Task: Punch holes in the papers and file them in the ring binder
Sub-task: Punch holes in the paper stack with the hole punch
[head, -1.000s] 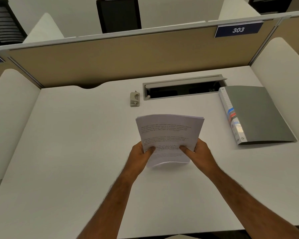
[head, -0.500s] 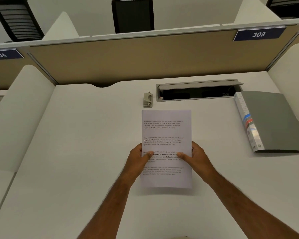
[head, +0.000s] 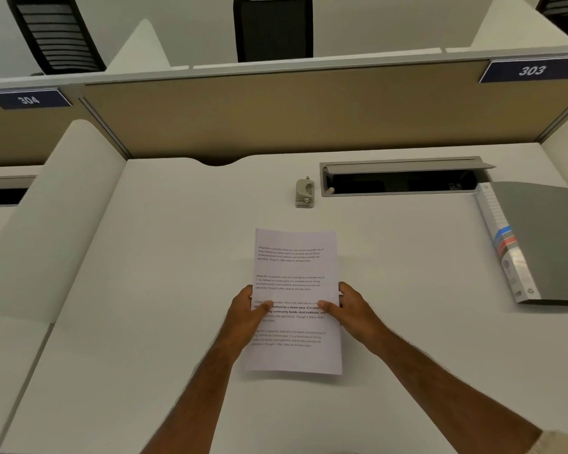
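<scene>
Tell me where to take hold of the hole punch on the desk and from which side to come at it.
Take the hole punch across its two long sides, coming down from above. It lies flat on the desk with its long axis running away from the person, open desk on its left and the cable tray close on its right. Both hands are busy with the papers, so one must let go first.

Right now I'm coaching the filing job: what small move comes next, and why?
Probably carry the papers, gripped at both edges by the left hand and right hand, forward to the hole punch: no holes show yet, and the ring binder lies closed.
</scene>
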